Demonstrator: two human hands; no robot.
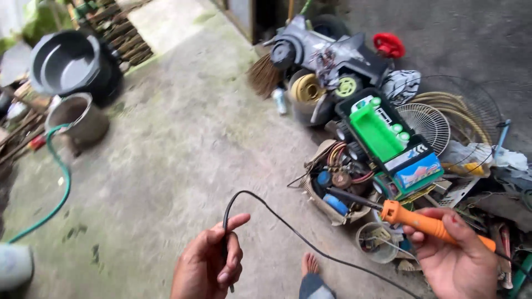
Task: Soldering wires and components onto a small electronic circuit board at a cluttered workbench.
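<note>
Soldering iron in right hand, its cord looped up in the left.

Right hand (460, 254) has fingers wrapped shut round the orange soldering iron (426, 222) w/ dark tip aimed left at the junk pile — grip sits back on the handle, prob. to stay off the tip. Left hand (213, 263) is closed on the black cord (288, 227), which arcs between both hands, held off the concrete floor (183, 144). Nearby: green tray (376, 133), fan grille (429, 123), clear cup (377, 241) just under the iron.
</note>
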